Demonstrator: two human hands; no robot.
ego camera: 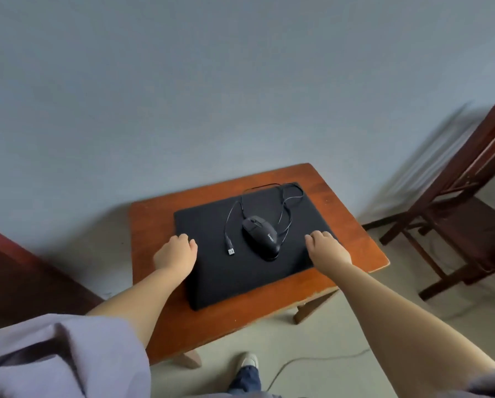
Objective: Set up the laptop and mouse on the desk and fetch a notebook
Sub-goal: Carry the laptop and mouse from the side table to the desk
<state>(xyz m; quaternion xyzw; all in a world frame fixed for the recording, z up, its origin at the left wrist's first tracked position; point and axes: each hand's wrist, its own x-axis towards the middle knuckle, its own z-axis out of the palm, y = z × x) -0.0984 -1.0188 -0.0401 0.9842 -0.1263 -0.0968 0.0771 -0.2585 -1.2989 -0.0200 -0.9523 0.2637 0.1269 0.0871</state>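
Left hand and right hand curled on closed laptop edges, arms outstretched

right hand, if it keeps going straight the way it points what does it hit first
Probably nothing on the lid: the right hand points up the laptop edge, right of the mouse, possibly brushing its cable; depth unclear.

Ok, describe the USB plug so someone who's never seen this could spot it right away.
Find the small wooden table against the wall, with a closed black laptop lying flat on it. A black mouse sits on the lid, between the left hand and right hand. Its cable loops back and ends left of the mouse at the plug, the only silver tip on the black lid.
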